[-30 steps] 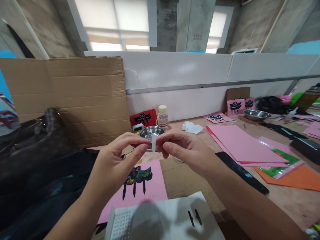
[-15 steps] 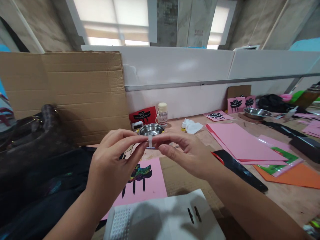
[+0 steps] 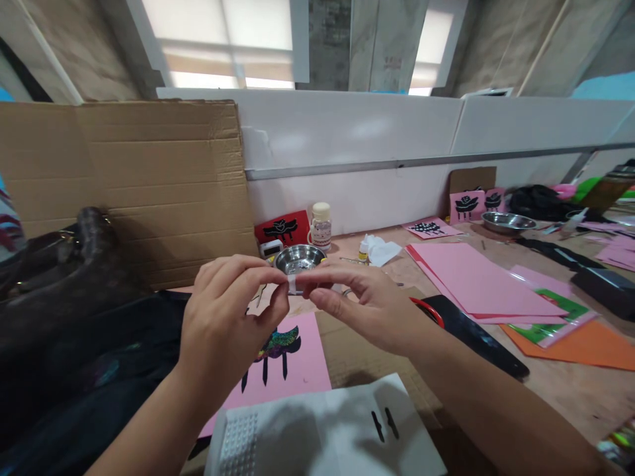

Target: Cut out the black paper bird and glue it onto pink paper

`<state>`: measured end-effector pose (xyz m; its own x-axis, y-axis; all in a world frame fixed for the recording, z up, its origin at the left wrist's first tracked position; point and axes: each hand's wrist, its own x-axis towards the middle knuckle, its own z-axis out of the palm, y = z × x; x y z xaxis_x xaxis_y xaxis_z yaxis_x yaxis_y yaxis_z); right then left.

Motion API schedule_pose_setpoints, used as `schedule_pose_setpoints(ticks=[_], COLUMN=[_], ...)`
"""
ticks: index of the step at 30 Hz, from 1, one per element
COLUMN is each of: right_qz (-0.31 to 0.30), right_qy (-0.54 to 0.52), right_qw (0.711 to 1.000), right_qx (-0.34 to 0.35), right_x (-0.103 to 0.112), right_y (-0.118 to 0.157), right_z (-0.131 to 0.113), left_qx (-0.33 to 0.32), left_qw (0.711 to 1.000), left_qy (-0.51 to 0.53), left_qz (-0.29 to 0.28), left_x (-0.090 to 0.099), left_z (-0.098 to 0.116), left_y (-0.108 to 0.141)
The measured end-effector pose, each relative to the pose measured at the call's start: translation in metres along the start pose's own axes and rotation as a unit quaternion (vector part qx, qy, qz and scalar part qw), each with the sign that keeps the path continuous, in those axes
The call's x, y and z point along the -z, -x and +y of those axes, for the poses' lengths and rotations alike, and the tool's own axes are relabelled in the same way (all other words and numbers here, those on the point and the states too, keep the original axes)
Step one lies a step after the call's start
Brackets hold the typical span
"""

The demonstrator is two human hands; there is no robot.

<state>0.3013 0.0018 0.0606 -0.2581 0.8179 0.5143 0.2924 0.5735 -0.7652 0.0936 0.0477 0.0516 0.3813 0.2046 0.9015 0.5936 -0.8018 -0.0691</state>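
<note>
A small whitish, translucent strip [image 3: 292, 284] is between my two hands, at the fingertips. My left hand [image 3: 228, 304] is closed in a pinch, its thumb and index fingertip at the strip's left edge. My right hand [image 3: 362, 301] meets the strip from the other side, index finger stretched along it and thumb bent below; its other fingers are partly hidden. Just behind the fingertips stands a steel bowl [image 3: 299, 256] with small dark bits in it. Below the hands, a pink sheet [image 3: 307, 363] bears a black cut-out figure [image 3: 280, 342] with glittery colours.
A white board [image 3: 347, 430] with a bumpy left part and two black pieces [image 3: 384, 424] lies closest to me. Right are a red-handled dark tool [image 3: 471, 334], pink paper [image 3: 481, 277] and orange paper [image 3: 580, 344]. A bag [image 3: 94, 258] and cardboard [image 3: 163, 192] stand left.
Both hands have shifted slightly left with the strip. The strip now sits more tilted, and my left thumb has dropped a little away from the index finger. The view has turned slightly.
</note>
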Motion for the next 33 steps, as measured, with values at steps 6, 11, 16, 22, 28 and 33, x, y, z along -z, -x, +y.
schedule_pose_setpoints(ticks=[6,11,16,22,28,33], right_qz=[-0.011,-0.021,-0.008,-0.012,-0.017,-0.02], right_qy=[0.0,-0.018,-0.037,-0.031,-0.031,-0.008], right_qw=[1.0,0.999,0.999,0.999,0.999,0.999], right_qx=[-0.002,-0.016,-0.027,-0.026,-0.025,-0.025], right_x=[-0.001,-0.001,0.001,0.003,0.001,-0.001], right_y=[0.001,0.002,0.001,0.002,0.001,0.0], right_z=[-0.002,-0.004,-0.001,-0.002,0.0,-0.001], left_qx=[-0.024,0.012,0.095,0.096,0.046,0.012], left_qw=[1.0,0.999,0.987,0.984,0.995,0.999], left_qy=[-0.002,0.047,0.113,0.134,0.078,0.031], left_qz=[0.003,-0.023,-0.06,-0.062,-0.03,-0.02], left_x=[-0.003,0.002,0.008,0.007,0.005,0.002], left_z=[-0.001,0.0,-0.002,0.0,0.0,-0.001], left_y=[0.0,0.0,0.0,0.0,0.0,0.0])
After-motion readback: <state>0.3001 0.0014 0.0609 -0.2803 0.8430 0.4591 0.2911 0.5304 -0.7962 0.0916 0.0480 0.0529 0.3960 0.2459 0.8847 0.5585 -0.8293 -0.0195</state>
